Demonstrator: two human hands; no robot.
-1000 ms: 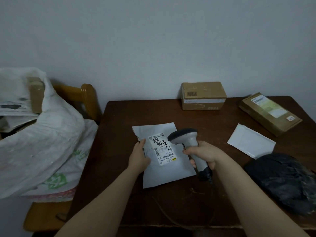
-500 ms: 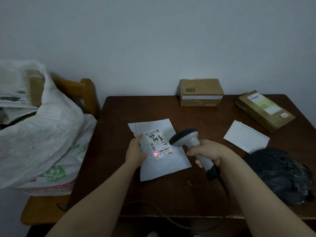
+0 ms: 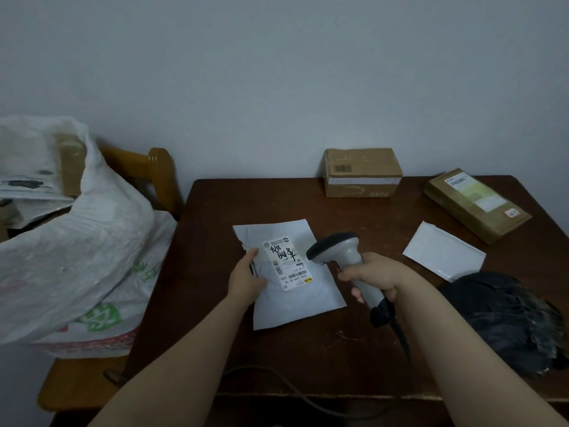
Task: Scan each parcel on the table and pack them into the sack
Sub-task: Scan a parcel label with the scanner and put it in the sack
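Observation:
A white mailer parcel (image 3: 295, 300) with a printed label lies flat in the middle of the dark wooden table (image 3: 308, 359). My left hand (image 3: 246, 278) rests on the parcel's left edge and holds it down. My right hand (image 3: 375, 277) grips the handle of a grey barcode scanner (image 3: 338, 251), whose head points at the label. The white woven sack (image 3: 77, 241) stands open on a wooden chair (image 3: 160, 177) left of the table, with parcels inside it.
On the table lie a brown carton (image 3: 362, 172) at the back, a flat brown box (image 3: 475, 203) at the back right, a small white envelope (image 3: 443, 251) and a black plastic bag parcel (image 3: 505, 318) at the right. The scanner's cable (image 3: 400, 337) trails over the front edge.
The red scan light seen on the label half a second ago is gone. The scanner has drawn back to the right of the label. My left hand stays on the parcel.

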